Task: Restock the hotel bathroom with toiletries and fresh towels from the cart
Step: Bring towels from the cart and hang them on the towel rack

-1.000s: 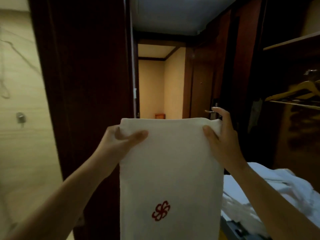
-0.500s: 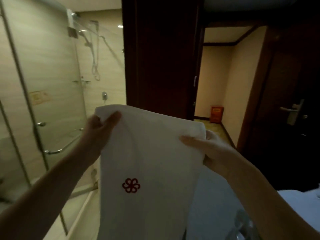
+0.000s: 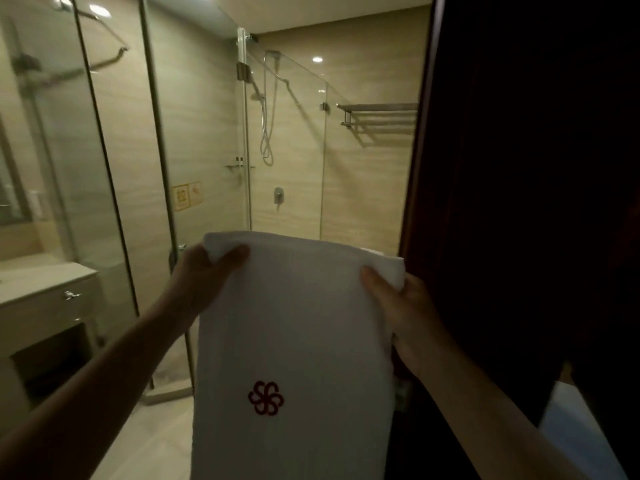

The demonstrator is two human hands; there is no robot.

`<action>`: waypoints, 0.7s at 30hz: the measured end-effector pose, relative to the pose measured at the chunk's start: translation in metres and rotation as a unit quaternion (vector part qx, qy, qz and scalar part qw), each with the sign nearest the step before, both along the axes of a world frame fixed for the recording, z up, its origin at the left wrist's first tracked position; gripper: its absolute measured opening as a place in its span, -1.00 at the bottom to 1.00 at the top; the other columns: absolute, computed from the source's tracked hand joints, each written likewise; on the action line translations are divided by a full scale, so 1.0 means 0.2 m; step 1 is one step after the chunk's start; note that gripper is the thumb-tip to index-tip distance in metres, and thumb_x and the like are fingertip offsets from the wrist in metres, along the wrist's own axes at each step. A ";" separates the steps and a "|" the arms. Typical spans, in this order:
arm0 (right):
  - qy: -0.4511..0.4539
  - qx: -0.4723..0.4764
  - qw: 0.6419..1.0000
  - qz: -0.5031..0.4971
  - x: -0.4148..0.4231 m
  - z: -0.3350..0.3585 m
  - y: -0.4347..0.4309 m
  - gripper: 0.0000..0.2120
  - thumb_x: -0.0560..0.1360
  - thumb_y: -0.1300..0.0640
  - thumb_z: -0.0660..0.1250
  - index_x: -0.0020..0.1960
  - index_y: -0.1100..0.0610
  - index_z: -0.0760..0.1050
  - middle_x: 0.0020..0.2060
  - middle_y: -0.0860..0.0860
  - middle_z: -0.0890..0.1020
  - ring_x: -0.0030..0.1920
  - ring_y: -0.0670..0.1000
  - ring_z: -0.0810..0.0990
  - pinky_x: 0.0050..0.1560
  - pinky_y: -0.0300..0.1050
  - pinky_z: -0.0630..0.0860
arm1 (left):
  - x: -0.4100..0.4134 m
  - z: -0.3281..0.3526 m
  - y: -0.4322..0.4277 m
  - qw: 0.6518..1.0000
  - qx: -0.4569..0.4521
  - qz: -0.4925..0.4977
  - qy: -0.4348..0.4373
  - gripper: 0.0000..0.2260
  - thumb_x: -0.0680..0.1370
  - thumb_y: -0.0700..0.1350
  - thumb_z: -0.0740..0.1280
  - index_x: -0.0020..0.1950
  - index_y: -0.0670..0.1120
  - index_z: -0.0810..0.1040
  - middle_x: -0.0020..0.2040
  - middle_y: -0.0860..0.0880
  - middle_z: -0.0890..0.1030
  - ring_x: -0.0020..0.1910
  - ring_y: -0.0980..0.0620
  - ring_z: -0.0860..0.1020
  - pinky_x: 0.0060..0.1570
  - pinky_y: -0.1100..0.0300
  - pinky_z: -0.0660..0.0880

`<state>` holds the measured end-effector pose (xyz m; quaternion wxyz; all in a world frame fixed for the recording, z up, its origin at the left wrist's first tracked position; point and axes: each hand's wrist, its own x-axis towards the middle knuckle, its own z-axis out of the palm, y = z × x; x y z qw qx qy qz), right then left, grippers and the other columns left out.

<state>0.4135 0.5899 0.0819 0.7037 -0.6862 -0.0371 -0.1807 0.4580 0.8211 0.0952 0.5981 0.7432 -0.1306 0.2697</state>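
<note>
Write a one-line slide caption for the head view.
Left hand and right hand hold a white towel by its top corners, facing the towel rack.

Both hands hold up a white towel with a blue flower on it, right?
Not quite: the head view shows the left hand and right hand holding up the white towel, but its flower emblem is dark red, not blue.

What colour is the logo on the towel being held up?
Dark red, a flower-like swirl logo on the white towel, seen in the head view.

Towel lower end cut off; wall sign blurred; shower-shelf items indistinct.
</note>
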 end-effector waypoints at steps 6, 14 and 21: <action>-0.018 -0.052 0.997 -0.050 0.42 0.00 0.28 -0.90 0.50 0.03 0.33 -0.16 0.01 0.55 -0.23 -0.04 0.65 -0.18 -0.04 0.64 -0.20 -0.21 0.58 | 0.35 0.00 0.36 0.996 0.082 0.026 0.003 -0.79 0.51 -0.14 0.33 -0.34 -0.05 0.49 -0.52 0.25 0.56 -0.47 0.35 0.54 -0.53 0.49 0.39; -0.009 -0.114 0.988 -0.105 1.02 -0.05 0.43 -0.86 0.45 0.13 0.42 -0.12 0.20 0.56 -0.32 -0.01 0.58 -0.31 -0.04 0.55 -0.37 -0.35 0.49 | 0.92 -0.08 0.62 0.996 0.067 -0.035 0.040 -0.82 0.45 0.02 0.40 -0.24 -0.08 0.58 -0.30 -0.07 0.58 -0.39 0.13 0.54 -0.40 0.26 0.49; 0.037 -0.078 0.988 -0.131 1.56 -0.11 0.35 -0.80 0.44 0.07 0.42 -0.08 0.21 0.55 -0.18 0.09 0.61 -0.19 0.06 0.59 -0.19 -0.08 0.57 | 1.51 -0.17 0.54 0.996 0.040 -0.069 0.044 -0.90 0.52 -0.22 0.33 -0.20 -0.12 0.56 -0.47 0.13 0.56 -0.49 0.31 0.48 -0.45 0.46 0.41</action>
